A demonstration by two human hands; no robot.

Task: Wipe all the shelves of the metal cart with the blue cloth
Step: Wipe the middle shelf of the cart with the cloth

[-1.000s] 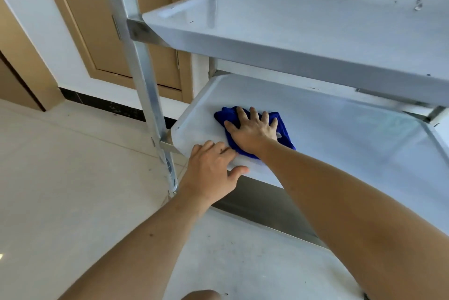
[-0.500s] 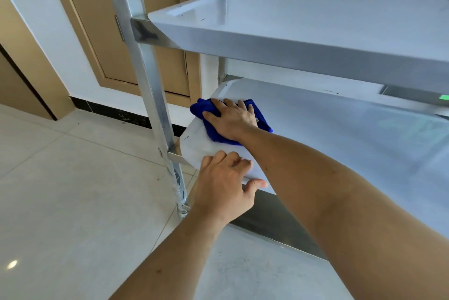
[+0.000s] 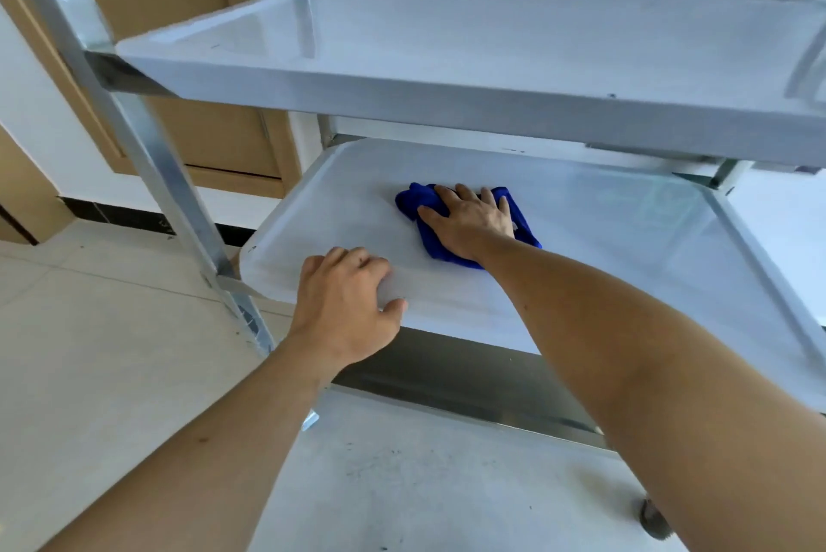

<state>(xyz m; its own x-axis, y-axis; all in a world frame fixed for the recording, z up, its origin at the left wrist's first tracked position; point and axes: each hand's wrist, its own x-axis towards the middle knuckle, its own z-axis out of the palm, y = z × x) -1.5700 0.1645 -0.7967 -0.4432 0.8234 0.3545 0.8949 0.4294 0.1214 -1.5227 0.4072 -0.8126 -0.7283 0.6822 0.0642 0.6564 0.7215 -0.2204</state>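
Observation:
The metal cart has three shelves: a top shelf [image 3: 447, 42], a middle shelf [image 3: 625, 238] and a bottom shelf [image 3: 424, 484]. The crumpled blue cloth [image 3: 523, 229] lies on the middle shelf, left of its centre. My right hand [image 3: 469, 220] presses flat on the cloth, fingers spread toward the back. My left hand [image 3: 346, 310] grips the front edge of the middle shelf near its left corner, thumb resting on top of the shelf.
The cart's front left post [image 3: 147, 158] rises beside my left hand. A wooden door [image 3: 179, 59] and white wall stand behind the cart. Light tiled floor [image 3: 89, 350] lies to the left. A caster wheel [image 3: 652, 520] shows at the lower right.
My right hand has slid the cloth rightward from the shelf's far left corner toward the middle. My left hand keeps its hold on the front edge.

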